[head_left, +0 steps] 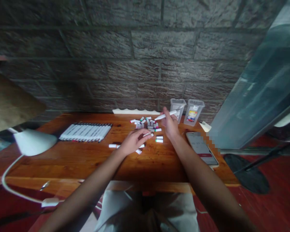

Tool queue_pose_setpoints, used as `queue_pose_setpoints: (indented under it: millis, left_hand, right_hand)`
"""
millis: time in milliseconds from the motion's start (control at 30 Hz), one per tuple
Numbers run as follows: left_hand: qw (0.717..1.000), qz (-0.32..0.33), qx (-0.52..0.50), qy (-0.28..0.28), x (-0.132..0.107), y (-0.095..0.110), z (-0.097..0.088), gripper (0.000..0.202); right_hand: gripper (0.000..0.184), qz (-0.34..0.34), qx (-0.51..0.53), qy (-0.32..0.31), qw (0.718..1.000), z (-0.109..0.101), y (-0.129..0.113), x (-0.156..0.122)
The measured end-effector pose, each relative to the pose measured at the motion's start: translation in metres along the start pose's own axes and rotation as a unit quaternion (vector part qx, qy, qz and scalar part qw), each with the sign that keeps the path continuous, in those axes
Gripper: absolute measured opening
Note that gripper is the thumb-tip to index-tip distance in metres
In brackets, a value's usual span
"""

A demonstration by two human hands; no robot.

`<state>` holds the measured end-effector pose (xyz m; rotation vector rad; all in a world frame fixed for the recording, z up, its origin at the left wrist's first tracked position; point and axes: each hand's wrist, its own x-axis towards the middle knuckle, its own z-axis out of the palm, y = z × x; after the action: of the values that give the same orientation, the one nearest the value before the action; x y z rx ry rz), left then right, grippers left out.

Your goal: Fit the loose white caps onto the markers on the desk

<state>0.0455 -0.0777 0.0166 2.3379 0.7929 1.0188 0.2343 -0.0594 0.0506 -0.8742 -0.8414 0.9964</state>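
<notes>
Holding white marker (165, 115) — right hand (171, 126), left hand (133, 141) touching caps (148, 124), label (192, 116) unreadable

Table (70, 159), lower centre: glossy varnished wood. Wall (125, 58), upper frame: rough matt stone block. Markers (85, 132), centre left: smooth white plastic. Containers (194, 112), centre right: translucent plastic. Phone (201, 148): glossy screen. Lamp head (33, 142), left: matt white plastic.

white marker (166, 115): long slim barrel, gripped in right hand (170, 126), off table, tilted, far end pointing up-right. short white cap (148, 134): at fingertips of left hand (132, 141), grip unclear. loose caps (147, 122): white stubs, some red or green ends, scattered flat between both hands, few beside left hand.
</notes>
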Motion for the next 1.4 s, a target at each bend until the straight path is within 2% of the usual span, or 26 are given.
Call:
queue_pose_setpoints:
  millis: [67, 133, 300, 467, 633, 733, 867, 1067, 1233, 1400]
  left_hand:
    - [0.99, -0.053, -0.123, 0.05, 0.001, -0.002, 0.004, 0.031]
    - [0.972, -0.069, -0.202, 0.095, 0.002, -0.005, 0.007, 0.034]
    - [0.962, -0.062, -0.242, 0.108, 0.005, -0.012, 0.007, 0.037]
    - [0.959, -0.066, -0.252, 0.113, 0.005, -0.008, 0.003, 0.038]
    - [0.96, -0.087, -0.246, 0.1, 0.004, -0.007, 0.002, 0.036]
    - [0.959, -0.093, -0.242, 0.117, 0.004, -0.007, 0.002, 0.037]
    - [0.955, -0.111, -0.239, 0.139, 0.004, -0.009, 0.0, 0.04]
    - [0.966, -0.073, -0.196, 0.154, 0.003, -0.014, -0.001, 0.036]
    - [0.972, -0.067, -0.169, 0.149, 0.002, -0.016, -0.001, 0.033]
    - [0.979, -0.051, -0.11, 0.161, 0.0, -0.017, -0.003, 0.027]
  right_hand:
    - [0.044, -0.015, 0.019, -0.073, 0.997, 0.0, -0.006, -0.003]
    - [0.039, -0.033, 0.028, -0.119, 0.992, 0.002, -0.007, -0.007]
    - [0.027, -0.04, 0.008, -0.16, 0.986, 0.009, 0.0, -0.017]
    - [0.032, -0.058, -0.002, -0.117, 0.991, 0.009, 0.001, -0.018]
    - [0.043, -0.089, -0.079, -0.059, 0.991, 0.009, -0.002, -0.018]
    - [0.043, -0.113, -0.085, -0.039, 0.989, 0.01, -0.001, -0.019]
    - [0.044, -0.111, -0.085, 0.001, 0.99, 0.01, 0.002, -0.018]
    - [0.045, -0.089, -0.052, 0.032, 0.994, 0.006, 0.001, -0.013]
    - [0.042, -0.09, -0.009, 0.046, 0.995, 0.006, 0.002, -0.01]
    - [0.042, -0.084, -0.016, 0.063, 0.994, 0.008, 0.005, -0.012]
